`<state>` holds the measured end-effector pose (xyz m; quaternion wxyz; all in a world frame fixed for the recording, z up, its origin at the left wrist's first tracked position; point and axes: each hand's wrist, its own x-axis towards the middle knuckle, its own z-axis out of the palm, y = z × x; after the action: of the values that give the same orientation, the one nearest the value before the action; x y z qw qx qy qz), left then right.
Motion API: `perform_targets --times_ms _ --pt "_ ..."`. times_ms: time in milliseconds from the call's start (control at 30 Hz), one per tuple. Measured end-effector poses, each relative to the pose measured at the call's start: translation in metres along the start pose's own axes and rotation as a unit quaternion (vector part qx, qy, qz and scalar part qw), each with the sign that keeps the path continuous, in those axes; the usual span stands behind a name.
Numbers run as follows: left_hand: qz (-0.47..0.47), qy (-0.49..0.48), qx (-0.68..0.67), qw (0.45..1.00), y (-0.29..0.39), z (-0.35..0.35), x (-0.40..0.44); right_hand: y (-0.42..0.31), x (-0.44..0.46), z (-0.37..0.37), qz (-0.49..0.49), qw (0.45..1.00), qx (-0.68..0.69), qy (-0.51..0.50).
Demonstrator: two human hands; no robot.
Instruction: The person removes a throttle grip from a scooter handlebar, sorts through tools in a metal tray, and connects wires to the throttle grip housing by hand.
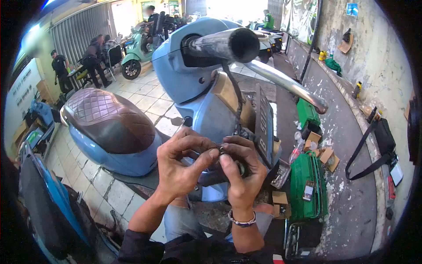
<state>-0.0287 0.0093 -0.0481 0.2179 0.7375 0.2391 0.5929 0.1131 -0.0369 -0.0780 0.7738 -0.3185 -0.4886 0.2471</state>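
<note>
My left hand (182, 165) and my right hand (244, 167) meet in front of the blue scooter (200, 110). Thumb and fingers of both pinch a small dark part (221, 150), too small to name. Behind my right thumb, a dark rounded piece shows partly in the palm; whether it is held or lies behind cannot be made out. Just above, a black cable (239, 103) runs down from the handlebar, its lower end hidden by my fingers. The bare handlebar tube (224, 46) points towards me, and a shiny metal lever (288, 86) sticks out to the right.
A brown quilted seat (114, 121) is at the left. Green toolboxes (303, 189) and cardboard boxes (279, 202) stand at the right beside a low ledge with a black bag (383, 138). Another scooter (48, 189) is close at left. Several people and a mint scooter (138, 50) are behind.
</note>
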Motion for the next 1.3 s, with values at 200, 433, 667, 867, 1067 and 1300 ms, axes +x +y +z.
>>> perform_targets --times_ms 200,433,667,867,1067,1300 --pt "-0.135 -0.031 -0.112 0.984 0.0 -0.002 -0.011 -0.008 -0.001 0.003 -0.106 0.978 -0.179 -0.011" --pt "-0.013 -0.063 0.037 0.997 -0.002 -0.002 -0.002 -0.019 0.003 0.001 -0.114 0.964 -0.238 -0.029" --pt "-0.011 -0.093 0.054 0.994 0.001 -0.006 0.007 -0.013 0.01 -0.01 -0.21 0.937 -0.267 -0.083" --pt "-0.063 -0.118 -0.045 0.99 -0.005 -0.006 0.008 -0.016 0.006 -0.002 -0.121 0.977 -0.175 0.025" --pt "-0.056 -0.149 -0.077 0.984 0.001 -0.009 0.024 -0.03 0.019 -0.015 -0.206 0.939 -0.272 -0.035" --pt "0.083 -0.254 0.015 0.964 -0.002 -0.011 0.057 -0.042 0.03 -0.025 -0.227 0.909 -0.346 -0.054"
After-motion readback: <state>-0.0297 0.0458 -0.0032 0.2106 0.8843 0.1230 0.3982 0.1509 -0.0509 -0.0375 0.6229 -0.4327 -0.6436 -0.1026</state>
